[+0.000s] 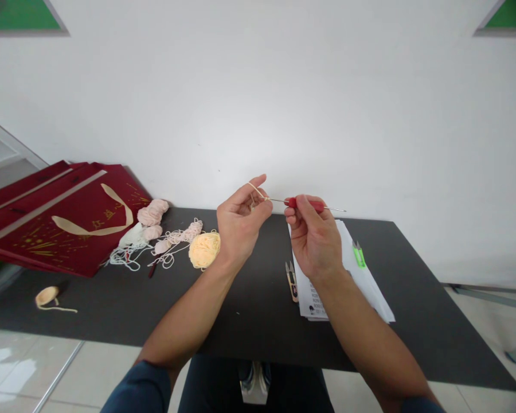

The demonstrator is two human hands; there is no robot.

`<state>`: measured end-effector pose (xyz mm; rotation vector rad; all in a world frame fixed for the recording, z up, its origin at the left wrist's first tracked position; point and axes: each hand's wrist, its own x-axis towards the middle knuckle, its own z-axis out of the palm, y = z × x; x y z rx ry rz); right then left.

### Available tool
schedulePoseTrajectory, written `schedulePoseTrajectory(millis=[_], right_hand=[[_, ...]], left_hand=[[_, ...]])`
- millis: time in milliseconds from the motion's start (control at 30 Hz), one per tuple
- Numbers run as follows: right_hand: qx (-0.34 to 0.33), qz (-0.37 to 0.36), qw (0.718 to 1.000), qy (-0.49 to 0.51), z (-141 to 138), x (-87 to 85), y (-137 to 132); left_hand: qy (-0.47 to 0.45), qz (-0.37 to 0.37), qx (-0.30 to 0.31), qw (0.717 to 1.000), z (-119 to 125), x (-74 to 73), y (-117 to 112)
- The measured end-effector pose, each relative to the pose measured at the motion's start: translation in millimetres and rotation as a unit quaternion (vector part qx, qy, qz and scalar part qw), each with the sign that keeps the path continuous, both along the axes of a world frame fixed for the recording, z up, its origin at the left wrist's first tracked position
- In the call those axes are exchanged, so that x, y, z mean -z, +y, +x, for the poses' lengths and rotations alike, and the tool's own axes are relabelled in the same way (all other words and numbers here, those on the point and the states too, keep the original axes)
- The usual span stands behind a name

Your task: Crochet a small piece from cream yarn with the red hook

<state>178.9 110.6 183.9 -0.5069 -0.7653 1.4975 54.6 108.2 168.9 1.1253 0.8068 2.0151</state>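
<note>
Above the table (249,327), right hand (316,244) grips the hook (278,200) by its red handle (291,202), left hand (239,223) pinches pale yarn (257,190) near its tip; hook likely light, stiff, best held there, yarn soft.

"Far wall (348,115)?"
"White, brightest toward the centre. Green panel (19,16) upper left, second panel (513,14) upper right, both grey-edged."
"Furniture?"
"One long dark table (262,327), standing along the wall."
"Floor (101,370)?"
"Pale tiles (8,373), glossy, reflecting light at near left; a grey bar (59,377) shows there."
</note>
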Motion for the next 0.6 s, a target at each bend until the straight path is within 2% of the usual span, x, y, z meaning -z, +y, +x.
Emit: schedulePoseTrajectory(millis=[233, 433, 533, 600], right_hand=[[0.012, 0.034, 0.999, -0.007, -0.6, 1.8, 1.3], [0.09, 0.097, 0.989, -0.071, -5.2, 4.0, -3.7], [0.172, 0.156, 0.961, -0.152, -6.3, 8.2, -10.8], [0.237, 0.22, 0.921, -0.218, -6.2, 13.2, -15.7]], left_hand=[[-0.011, 0.027, 0.011, 1.0, -2.7, -0.3, 2.0], [-0.021, 0.011, 0.024, 0.999, -2.9, 0.8, 2.4], [-0.05, -0.008, 0.042, 0.998, 0.4, -0.4, 1.7], [-0.089, -0.024, 0.069, 0.993, 2.5, -2.8, 0.9]])
